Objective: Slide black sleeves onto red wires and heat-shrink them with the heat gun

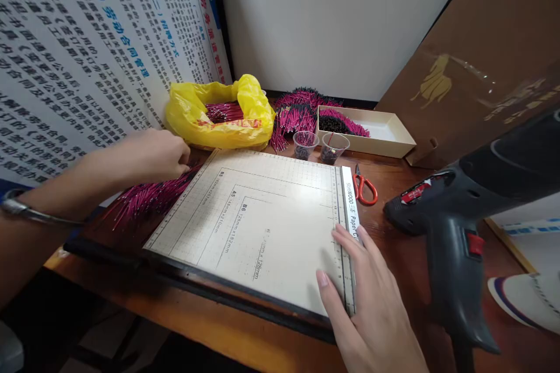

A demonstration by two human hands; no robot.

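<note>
A paper cutter (284, 204) with a cream gridded board lies flat on the desk before me. My right hand (371, 303) rests on its right edge, fingers spread, beside the white ruler strip (350, 195). At the board's left lies a loose pile of magenta wires (151, 201) with dark ends. Over the far part of that pile hangs my left hand (155, 154), its fingers curled together and pointing down. Whatever may be between those fingertips is hidden.
Behind the board are a yellow plastic bag (219, 131) of wires, a heaped wire bundle (293, 113), two clear cups (305, 143) and an open box (380, 144). Red-handled scissors (368, 191) and a black heat gun (446, 245) lie right. Cardboard (476, 58) stands behind.
</note>
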